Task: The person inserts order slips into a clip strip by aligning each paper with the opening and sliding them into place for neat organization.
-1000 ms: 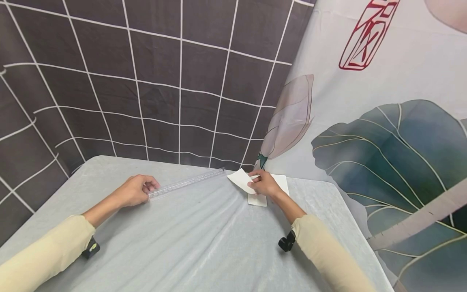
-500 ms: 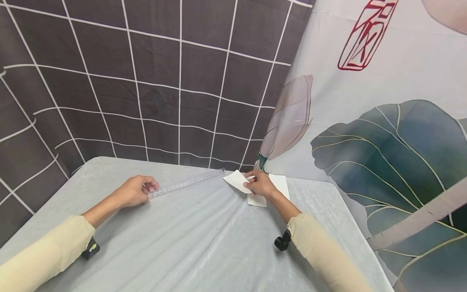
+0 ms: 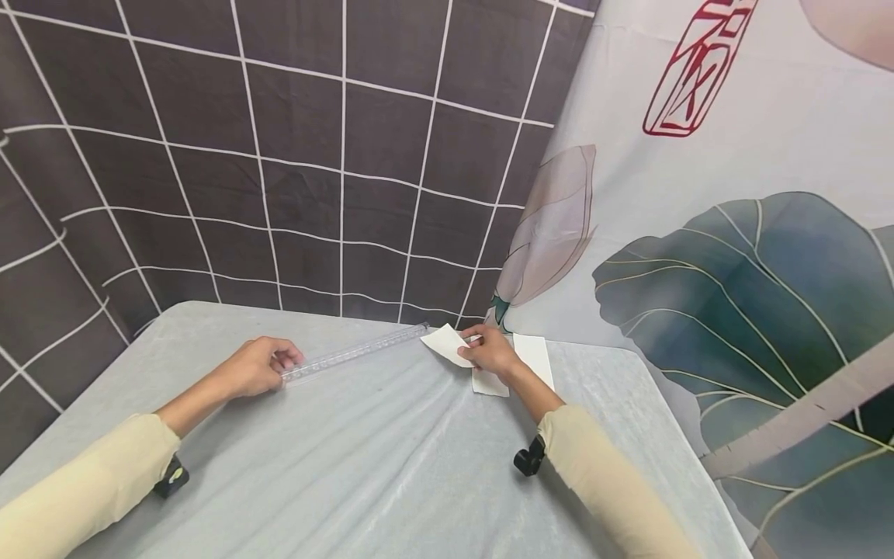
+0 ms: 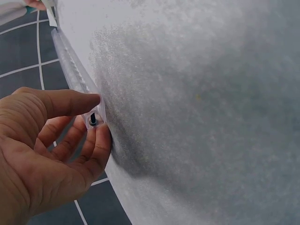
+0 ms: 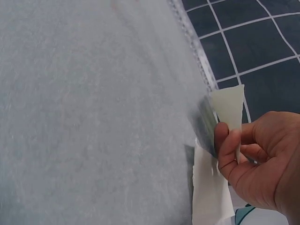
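My left hand (image 3: 254, 366) pinches the near end of a long clear plastic tube (image 3: 359, 355), thumb on one side and fingers on the other. In the left wrist view a small dark piece shows inside the tube's end (image 4: 93, 119). The tube slants across the cloth toward the back. My right hand (image 3: 494, 354) pinches a small cream piece of paper (image 3: 444, 345) between thumb and fingers, close to the tube's far end. Under and behind that hand lies more cream paper (image 3: 534, 359), partly hidden by the hand and wrist; it also shows in the right wrist view (image 5: 209, 187).
A pale grey cloth (image 3: 335, 466) with creases covers the table. Behind it hangs a dark curtain (image 3: 293, 186) with a white grid. A white curtain (image 3: 628, 178) with a leaf print hangs at the right, against the table's back edge.
My right hand has moved a little to the left with its paper, bringing it nearer the tube's far end. More of the paper behind the hand shows. My left hand stays on the tube.
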`<state>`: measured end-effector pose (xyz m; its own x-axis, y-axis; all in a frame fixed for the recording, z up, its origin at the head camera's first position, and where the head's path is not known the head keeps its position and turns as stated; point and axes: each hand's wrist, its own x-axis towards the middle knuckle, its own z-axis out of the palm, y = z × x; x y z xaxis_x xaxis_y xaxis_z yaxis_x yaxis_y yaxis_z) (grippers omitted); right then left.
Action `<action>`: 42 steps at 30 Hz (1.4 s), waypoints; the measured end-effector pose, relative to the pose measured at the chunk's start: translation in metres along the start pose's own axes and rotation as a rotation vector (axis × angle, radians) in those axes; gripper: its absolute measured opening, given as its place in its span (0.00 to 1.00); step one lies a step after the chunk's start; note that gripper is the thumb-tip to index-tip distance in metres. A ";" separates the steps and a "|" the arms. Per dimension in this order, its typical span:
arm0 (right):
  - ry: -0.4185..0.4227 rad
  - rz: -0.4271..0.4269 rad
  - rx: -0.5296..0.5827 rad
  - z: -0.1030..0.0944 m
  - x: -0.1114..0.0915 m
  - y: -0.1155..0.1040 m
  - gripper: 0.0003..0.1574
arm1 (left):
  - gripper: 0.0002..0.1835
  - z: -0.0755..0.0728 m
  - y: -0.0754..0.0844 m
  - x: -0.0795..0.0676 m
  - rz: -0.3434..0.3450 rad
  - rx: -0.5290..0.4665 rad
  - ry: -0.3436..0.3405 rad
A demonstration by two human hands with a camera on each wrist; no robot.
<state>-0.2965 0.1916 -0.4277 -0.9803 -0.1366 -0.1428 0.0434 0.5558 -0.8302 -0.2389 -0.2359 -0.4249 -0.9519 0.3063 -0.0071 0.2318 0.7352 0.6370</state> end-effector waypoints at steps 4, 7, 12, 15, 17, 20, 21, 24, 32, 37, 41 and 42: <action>-0.005 0.016 0.001 0.005 0.003 -0.001 0.27 | 0.28 -0.001 0.001 -0.001 -0.012 -0.002 -0.004; -0.012 0.027 0.012 0.008 0.005 -0.003 0.27 | 0.28 -0.001 0.001 -0.001 -0.016 0.000 -0.005; -0.018 0.019 0.022 0.012 0.008 -0.007 0.27 | 0.28 -0.002 0.002 0.001 -0.027 0.011 -0.006; -0.016 0.018 0.024 0.015 0.010 -0.009 0.27 | 0.28 -0.002 0.004 0.001 -0.029 0.011 -0.008; -0.013 0.020 0.023 0.016 0.011 -0.009 0.27 | 0.28 -0.002 0.004 0.001 -0.024 0.006 -0.009; -0.010 0.023 0.025 0.017 0.012 -0.010 0.27 | 0.28 -0.003 0.004 0.001 -0.018 0.008 -0.008; -0.009 0.025 0.026 0.018 0.012 -0.010 0.27 | 0.28 -0.003 0.004 0.001 -0.016 0.010 -0.008; -0.008 0.023 0.026 0.020 0.014 -0.012 0.27 | 0.28 -0.003 0.004 0.001 -0.011 0.013 -0.004; -0.006 0.042 0.029 0.025 0.017 -0.014 0.26 | 0.28 -0.003 0.001 0.002 -0.011 0.006 -0.009; 0.003 0.026 -0.001 0.028 0.018 -0.014 0.24 | 0.28 -0.002 0.001 0.003 -0.012 0.009 -0.012; 0.008 0.024 -0.006 0.030 0.017 -0.015 0.23 | 0.28 -0.001 0.002 0.004 -0.022 0.010 -0.015; 0.008 0.024 0.004 0.031 0.017 -0.015 0.23 | 0.27 -0.001 0.003 0.004 -0.023 0.009 -0.015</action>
<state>-0.3080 0.1559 -0.4344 -0.9805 -0.1165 -0.1582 0.0676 0.5558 -0.8286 -0.2419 -0.2336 -0.4223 -0.9540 0.2979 -0.0334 0.2115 0.7479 0.6292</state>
